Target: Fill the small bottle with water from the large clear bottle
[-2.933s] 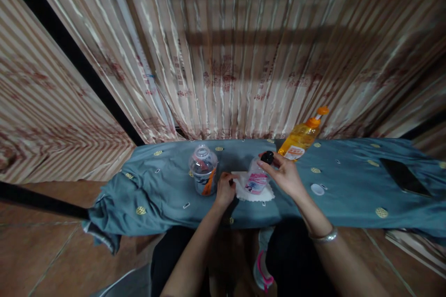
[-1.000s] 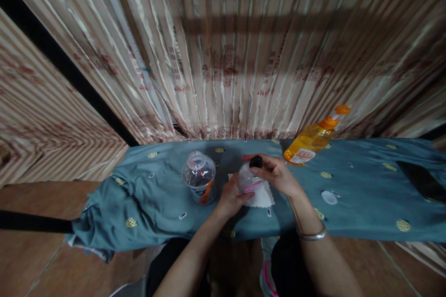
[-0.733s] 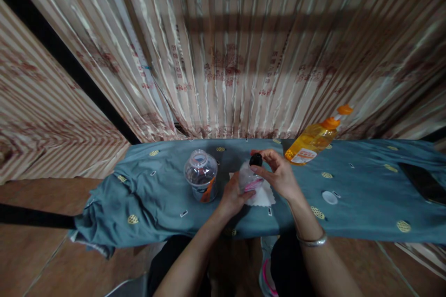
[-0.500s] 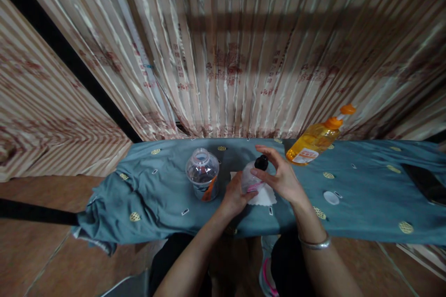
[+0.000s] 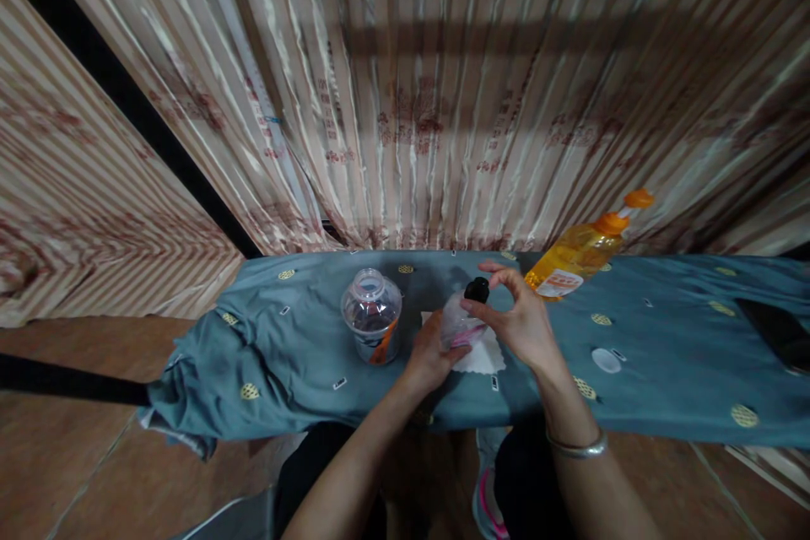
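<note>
The left hand (image 5: 434, 356) has its grip wrapped around the small bottle (image 5: 456, 319), low on the body, which seems to steady it and leaves the black cap (image 5: 477, 290) free for the right hand (image 5: 527, 325). There the thumb meets the cap's base while the fingers curve near its top; whether that grip is clenched, I cannot tell. The small bottle is over a white napkin (image 5: 486, 358) on the desk (image 5: 304, 354), its base hidden. The clear jar (image 5: 372, 316) and soap bottle (image 5: 565, 264) stand either side, leaving the middle for both hands
</note>
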The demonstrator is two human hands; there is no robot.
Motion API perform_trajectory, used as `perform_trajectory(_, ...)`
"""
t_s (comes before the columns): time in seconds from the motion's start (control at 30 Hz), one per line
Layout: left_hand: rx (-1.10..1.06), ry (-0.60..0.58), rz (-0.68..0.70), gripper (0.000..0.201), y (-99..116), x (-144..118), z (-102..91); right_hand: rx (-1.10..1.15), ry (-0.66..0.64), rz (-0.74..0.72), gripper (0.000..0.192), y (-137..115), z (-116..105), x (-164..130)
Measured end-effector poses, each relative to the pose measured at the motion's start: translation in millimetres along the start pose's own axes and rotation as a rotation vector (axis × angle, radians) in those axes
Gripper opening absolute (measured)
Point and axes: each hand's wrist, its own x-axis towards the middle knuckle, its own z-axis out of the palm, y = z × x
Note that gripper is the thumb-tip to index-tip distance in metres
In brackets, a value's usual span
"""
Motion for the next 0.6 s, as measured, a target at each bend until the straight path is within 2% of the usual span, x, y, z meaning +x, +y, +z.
perform_trajectory(0.13,-0.019,0.016,-0.029,0.057,-1,1,-1.2,0.037,-0.047,-0.027,0.029,0,-3,-1)
perform_trajectory(0.37,-0.011,-0.031,0.021,0.053,1,-1,-2.5,-0.040,0.019,0.012,0.038,-11,-4,-1)
perform_trajectory(0.53,0.007,-0.015,0.014,0.052,1,-2,-2.8,0.011,-0.167,-0.052,0.042,-15,-9,0)
perform_trajectory(0.6,0.010,-0.015,0.002,0.051,1,-2,-2.3,0.016,-0.188,-0.056,0.050,-14,-9,-1)
